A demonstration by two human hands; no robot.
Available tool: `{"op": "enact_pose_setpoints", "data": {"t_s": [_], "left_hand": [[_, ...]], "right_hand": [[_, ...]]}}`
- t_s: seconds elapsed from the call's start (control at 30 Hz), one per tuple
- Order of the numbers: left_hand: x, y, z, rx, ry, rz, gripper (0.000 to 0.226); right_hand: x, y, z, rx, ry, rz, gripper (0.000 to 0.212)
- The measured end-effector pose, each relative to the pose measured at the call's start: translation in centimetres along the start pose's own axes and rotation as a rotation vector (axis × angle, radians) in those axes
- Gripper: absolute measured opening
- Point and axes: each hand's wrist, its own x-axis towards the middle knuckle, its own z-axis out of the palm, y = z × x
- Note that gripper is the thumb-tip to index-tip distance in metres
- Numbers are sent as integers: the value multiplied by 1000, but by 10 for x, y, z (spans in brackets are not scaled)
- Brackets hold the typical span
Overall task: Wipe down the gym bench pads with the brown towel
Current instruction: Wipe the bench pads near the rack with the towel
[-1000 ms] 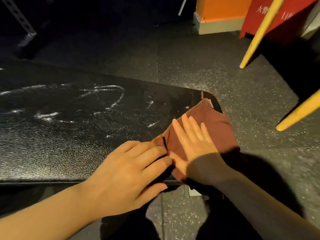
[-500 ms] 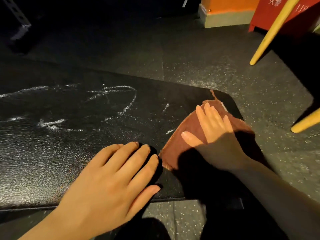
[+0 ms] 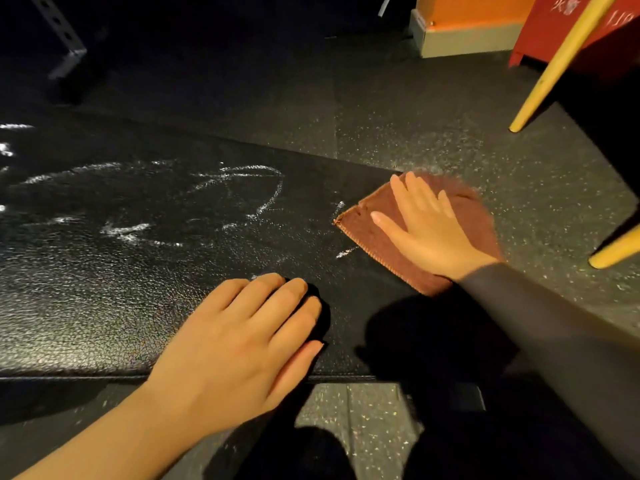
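Chalk-streaked bench pad point(image 3: 138, 271), flat right hand point(image 3: 433, 230) on brown towel point(image 3: 374, 237) at its end, flat left hand point(image 3: 242, 341) near edge.

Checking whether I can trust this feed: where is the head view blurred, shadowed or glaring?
Head view: the brown towel smears with motion blur at its far edge by the right hand; warm light gives specular sheen on the bench pad near the left hand; heavy shadow covers the pad's near right corner; straight lines bow from the wide-angle lens.
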Motion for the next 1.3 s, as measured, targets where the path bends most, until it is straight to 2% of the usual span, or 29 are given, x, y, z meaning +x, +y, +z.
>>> {"op": "enact_pose_setpoints", "data": {"t_s": [0.13,0.27,0.37,0.47,0.63,0.73,0.9,1.07,1.17,1.3], "left_hand": [[2,-1,-6,-48,-1,-48,44],[-1,-3,-8,-82,27,-13,39],[-4,-1,-9,-79,28,8,39],[-5,-3,-10,-66,21,13,39],[-2,-2,-6,-12,46,112,33],[-4,-1,2,-21,56,132,30],[-15,-2,16,-75,-54,68,51],[-16,-4,13,-56,-100,60,53],[-6,-1,5,-24,1,112,35],[1,1,-2,-7,39,123,31]], "right_hand": [[-55,-23,12,-25,-4,-104,119],[-120,-40,23,-8,-38,-262,94],[-134,-38,29,-16,-2,-284,85],[-119,-27,24,22,19,-235,79],[-63,4,13,85,48,-29,88],[-13,25,4,40,34,98,75],[42,48,-6,26,79,170,67],[38,41,-6,72,83,267,68],[21,33,-3,63,69,280,71],[-11,15,-1,27,-7,252,70]]}}
